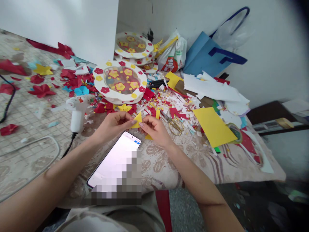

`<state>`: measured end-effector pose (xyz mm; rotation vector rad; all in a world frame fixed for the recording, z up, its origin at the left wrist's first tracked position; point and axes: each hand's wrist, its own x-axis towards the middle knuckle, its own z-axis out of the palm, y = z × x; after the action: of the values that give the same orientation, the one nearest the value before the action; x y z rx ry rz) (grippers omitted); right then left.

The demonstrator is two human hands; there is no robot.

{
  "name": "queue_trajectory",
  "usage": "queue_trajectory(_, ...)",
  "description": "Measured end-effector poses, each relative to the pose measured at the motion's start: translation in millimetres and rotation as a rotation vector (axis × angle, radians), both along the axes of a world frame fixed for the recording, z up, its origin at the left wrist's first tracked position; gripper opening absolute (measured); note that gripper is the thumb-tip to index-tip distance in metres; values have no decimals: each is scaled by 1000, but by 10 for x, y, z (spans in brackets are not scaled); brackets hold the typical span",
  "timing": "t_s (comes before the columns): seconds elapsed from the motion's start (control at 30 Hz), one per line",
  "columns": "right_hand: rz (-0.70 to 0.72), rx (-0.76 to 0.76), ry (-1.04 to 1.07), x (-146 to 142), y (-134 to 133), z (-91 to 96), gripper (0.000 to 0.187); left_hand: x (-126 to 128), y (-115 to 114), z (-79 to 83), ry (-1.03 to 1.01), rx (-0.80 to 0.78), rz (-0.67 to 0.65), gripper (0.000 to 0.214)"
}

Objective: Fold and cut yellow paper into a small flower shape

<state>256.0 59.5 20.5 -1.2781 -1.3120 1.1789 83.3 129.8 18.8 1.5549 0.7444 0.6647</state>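
Note:
Between my two hands is a small folded piece of yellow paper [137,120], its pointed tip upward. My left hand [117,122] pinches its left side between thumb and fingers. On the other side, my right hand [155,129] grips the lower right edge with thumb and forefinger. Just below lies a smartphone [116,158] with a lit white screen, partly blurred out. Gold-handled scissors [175,125] rest right of my right hand. A yellow paper flower [124,108] sits just behind my fingers.
A white glue gun [77,112] stands at left, its cord trailing forward. Round flower-decorated paper pieces [98,87] are stacked behind. Paper scraps [166,100] cover the middle. A yellow sheet [212,125] and a tape roll [235,132] lie right; a blue bag [202,54] stands at the wall.

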Motion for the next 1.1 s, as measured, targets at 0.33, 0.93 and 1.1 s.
queue_trajectory(0.33, 0, 26, -19, 4, -19, 8, 20, 0, -7, 7, 44, 49, -27, 24)
queue_trajectory(0.93, -43, 39, -18, 23, -13, 18, 22, -25, -11, 26, 14, 104, -12, 29)
queue_trajectory(1.1, -106, 61, 7, 78, 1, 13, 27, -271, -316, 175, 231, 400, 96, 15)
